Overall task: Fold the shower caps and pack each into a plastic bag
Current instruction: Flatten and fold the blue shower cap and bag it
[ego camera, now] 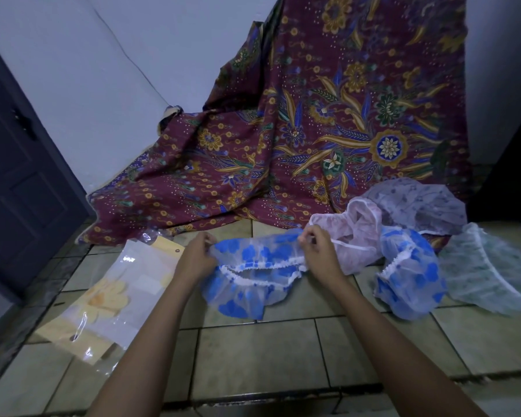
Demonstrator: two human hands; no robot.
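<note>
1. A person's left hand (196,256) and right hand (321,251) each pinch one end of a blue cap (253,275), which is stretched between them just in front of the batik cloth's (313,130) lower edge.
2. Plastic bags (115,296) lie on the tiles (268,353) off the cloth's left corner.
3. A pink cap (355,239), a lilac cap (418,203), a second blue cap (409,278) and a green cap (487,278) crowd the cloth's right foot, with the lilac cap against it.

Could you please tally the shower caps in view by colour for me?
Blue: 2, the held blue cap and the loose blue cap
Pink: 1, the pink cap
Lilac: 1, the lilac cap
Green: 1, the green cap
Total: 5
</note>
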